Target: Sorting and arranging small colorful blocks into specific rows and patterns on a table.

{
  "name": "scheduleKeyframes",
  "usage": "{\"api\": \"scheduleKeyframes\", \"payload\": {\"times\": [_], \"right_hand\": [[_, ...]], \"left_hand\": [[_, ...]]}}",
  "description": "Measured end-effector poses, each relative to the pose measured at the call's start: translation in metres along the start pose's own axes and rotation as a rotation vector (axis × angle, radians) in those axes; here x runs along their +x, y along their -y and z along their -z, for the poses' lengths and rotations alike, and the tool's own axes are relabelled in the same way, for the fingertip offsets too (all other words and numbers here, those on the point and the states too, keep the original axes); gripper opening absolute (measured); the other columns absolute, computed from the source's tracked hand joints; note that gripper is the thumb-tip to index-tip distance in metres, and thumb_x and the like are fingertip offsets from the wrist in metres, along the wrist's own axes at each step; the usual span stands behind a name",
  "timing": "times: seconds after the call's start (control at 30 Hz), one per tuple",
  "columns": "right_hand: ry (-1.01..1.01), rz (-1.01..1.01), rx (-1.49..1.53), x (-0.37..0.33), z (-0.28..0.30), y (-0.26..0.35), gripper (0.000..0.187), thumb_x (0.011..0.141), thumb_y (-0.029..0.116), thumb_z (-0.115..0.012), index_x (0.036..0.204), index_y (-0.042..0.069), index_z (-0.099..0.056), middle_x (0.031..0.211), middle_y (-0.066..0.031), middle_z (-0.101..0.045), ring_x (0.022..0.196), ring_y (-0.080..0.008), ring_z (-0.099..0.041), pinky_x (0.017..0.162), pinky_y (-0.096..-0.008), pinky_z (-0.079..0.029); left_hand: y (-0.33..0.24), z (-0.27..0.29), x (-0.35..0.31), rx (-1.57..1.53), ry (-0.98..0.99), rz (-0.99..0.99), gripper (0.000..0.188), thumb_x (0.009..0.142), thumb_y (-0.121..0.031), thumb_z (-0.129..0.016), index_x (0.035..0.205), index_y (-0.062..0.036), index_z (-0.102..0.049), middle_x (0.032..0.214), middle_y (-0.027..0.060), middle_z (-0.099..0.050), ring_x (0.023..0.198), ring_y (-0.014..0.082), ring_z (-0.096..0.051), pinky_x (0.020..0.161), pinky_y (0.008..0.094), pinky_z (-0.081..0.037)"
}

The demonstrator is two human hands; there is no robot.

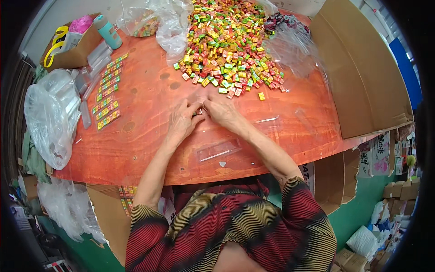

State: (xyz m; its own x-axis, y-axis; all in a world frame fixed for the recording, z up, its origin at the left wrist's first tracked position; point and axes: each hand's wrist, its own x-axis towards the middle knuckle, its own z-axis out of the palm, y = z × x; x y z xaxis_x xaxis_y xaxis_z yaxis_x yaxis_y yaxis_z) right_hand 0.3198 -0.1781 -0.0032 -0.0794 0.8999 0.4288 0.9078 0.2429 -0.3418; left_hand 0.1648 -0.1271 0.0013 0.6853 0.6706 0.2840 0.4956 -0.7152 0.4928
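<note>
One head-worn fisheye view looks steeply down and forward over the near edge of the orange table, close above it; its straight edges bow toward the rim.

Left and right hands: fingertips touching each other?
Touching. The head view shows the left hand and right hand meeting at the fingertips on the table, no gap visible between them.
</note>
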Motion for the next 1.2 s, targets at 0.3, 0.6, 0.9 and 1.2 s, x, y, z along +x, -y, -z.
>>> {"api": "scheduleKeyframes", "payload": {"times": [0.3, 0.6, 0.9, 1.2], "right_hand": [[0.066, -0.275, 0.081, -0.026, 0.042, -0.011, 0.024, 0.080, 0.021, -0.056, 0.098, 0.005, -0.056, 0.083, -0.0148, -0.054, 0.076, -0.0323, -0.056, 0.067, -0.0403, -0.045], [0.181, -0.225, 0.052, -0.038, 0.018, -0.005, 0.027, 0.077, 0.015, -0.060, 0.098, 0.003, -0.049, 0.089, -0.0178, -0.049, 0.083, -0.0360, -0.053, 0.068, -0.0426, -0.044], [0.077, -0.232, -0.067, -0.008, 0.024, -0.031, 0.011, 0.077, 0.008, -0.051, 0.086, 0.002, -0.054, 0.083, -0.0181, -0.050, 0.073, -0.0348, -0.055, 0.058, -0.0433, -0.044], [0.096, -0.200, -0.286, -0.035, 0.032, -0.014, 0.007, 0.073, 0.005, -0.049, 0.077, -0.001, -0.051, 0.077, -0.0184, -0.053, 0.068, -0.0301, -0.058, 0.053, -0.0392, -0.047]], "left_hand": [[-0.005, -0.010, 0.005, 0.023, 0.006, -0.010, 0.033, 0.069, -0.026, -0.069, 0.100, -0.0144, -0.062, 0.080, 0.0110, -0.048, 0.078, 0.0284, -0.053, 0.066, 0.0382, -0.044], [-0.008, -0.015, 0.007, 0.024, 0.027, -0.096, 0.029, 0.071, -0.021, -0.067, 0.098, -0.0136, -0.064, 0.081, 0.0105, -0.048, 0.078, 0.0275, -0.053, 0.067, 0.0380, -0.044], [-0.013, -0.013, 0.004, 0.040, 0.021, -0.109, 0.029, 0.070, -0.017, -0.068, 0.098, -0.0121, -0.063, 0.081, 0.0097, -0.048, 0.078, 0.0265, -0.053, 0.067, 0.0373, -0.044], [-0.013, -0.014, 0.001, 0.038, 0.027, -0.083, 0.030, 0.071, -0.017, -0.068, 0.100, -0.0130, -0.063, 0.080, 0.0094, -0.047, 0.078, 0.0264, -0.051, 0.068, 0.0373, -0.043]]}}
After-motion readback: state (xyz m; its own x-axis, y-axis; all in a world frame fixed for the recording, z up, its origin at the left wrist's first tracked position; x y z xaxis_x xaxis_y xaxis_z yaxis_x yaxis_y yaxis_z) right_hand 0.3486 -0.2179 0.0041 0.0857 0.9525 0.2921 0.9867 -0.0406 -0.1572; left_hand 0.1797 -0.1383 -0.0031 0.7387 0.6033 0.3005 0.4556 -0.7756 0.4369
